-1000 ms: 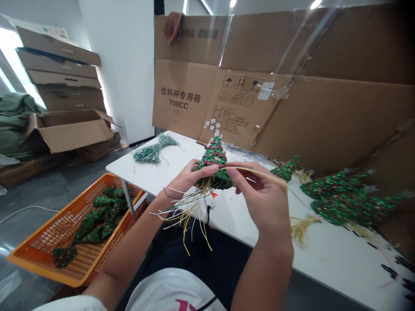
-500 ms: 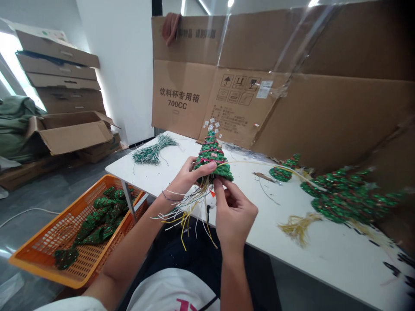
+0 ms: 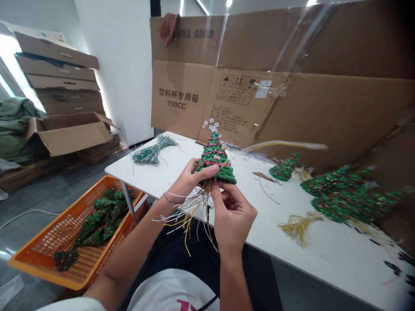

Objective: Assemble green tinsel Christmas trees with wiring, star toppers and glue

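A green tinsel tree [image 3: 215, 160] stands upright in the air above the near part of the table [image 3: 324, 259], its cone wound with a red strand. The left hand [image 3: 191, 179] clamps its lower side, with the fingers [image 3: 207, 169] curled firmly round it. The right hand [image 3: 231, 211] comes up from below, fingers together at the base among the strands; whether they pinch one wire or the tree itself is hard to tell from here. A loose fan of white, yellow and green wires [image 3: 191, 211] hangs past the left wrist. Holding the cone steady and working close under it should help keep these wires from tangling.

A blurred pale wire [image 3: 285, 144] crosses the air to the right. Farther right on the table lie a small tree [image 3: 284, 168], larger tinsel trees [image 3: 350, 194] and a yellow wire tuft [image 3: 300, 226]. At the far left is a bundle of green wires [image 3: 152, 154]. Near left, an orange basket [image 3: 58, 218] holds green tinsel cones [image 3: 97, 220].
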Motion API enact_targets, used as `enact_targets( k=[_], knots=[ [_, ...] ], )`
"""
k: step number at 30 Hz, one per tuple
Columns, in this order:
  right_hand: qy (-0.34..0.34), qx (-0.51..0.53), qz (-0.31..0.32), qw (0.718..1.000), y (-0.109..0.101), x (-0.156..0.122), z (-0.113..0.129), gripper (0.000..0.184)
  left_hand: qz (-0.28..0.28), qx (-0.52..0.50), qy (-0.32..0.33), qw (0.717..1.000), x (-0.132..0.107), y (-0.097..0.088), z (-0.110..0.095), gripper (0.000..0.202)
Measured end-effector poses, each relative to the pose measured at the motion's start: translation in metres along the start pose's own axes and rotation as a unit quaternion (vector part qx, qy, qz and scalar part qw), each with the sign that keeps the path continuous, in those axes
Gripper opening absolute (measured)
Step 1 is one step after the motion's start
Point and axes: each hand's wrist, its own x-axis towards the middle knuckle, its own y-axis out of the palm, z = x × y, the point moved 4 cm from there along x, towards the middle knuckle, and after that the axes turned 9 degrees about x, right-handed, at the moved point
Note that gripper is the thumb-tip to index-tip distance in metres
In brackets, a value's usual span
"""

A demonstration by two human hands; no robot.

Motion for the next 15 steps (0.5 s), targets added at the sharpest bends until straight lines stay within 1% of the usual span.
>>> enact_targets(
  k=[4, 9, 13, 15],
  knots=[
    [0.047, 0.012, 0.070, 0.996, -0.003, 0.000, 0.001, 0.027, -0.012, 0.007, 0.005, 1.000, 0.002, -0.005, 0.000, 0.063],
    [0.068, 0.006, 0.132, 0.989, -0.012, -0.002, -0.002, 0.028, -0.021, -0.009, 0.018, 1.000, 0.003, -0.010, -0.002, 0.060],
    [0.115, -0.011, 0.220, 0.969, -0.017, -0.002, -0.007, 0.028, -0.039, -0.015, 0.016, 0.999, 0.004, -0.013, -0.002, 0.063],
    [0.130, -0.033, 0.263, 0.955, -0.020, -0.001, -0.010, 0.028, -0.029, -0.020, 0.026, 0.999, 0.005, -0.013, -0.002, 0.064]
  ],
)
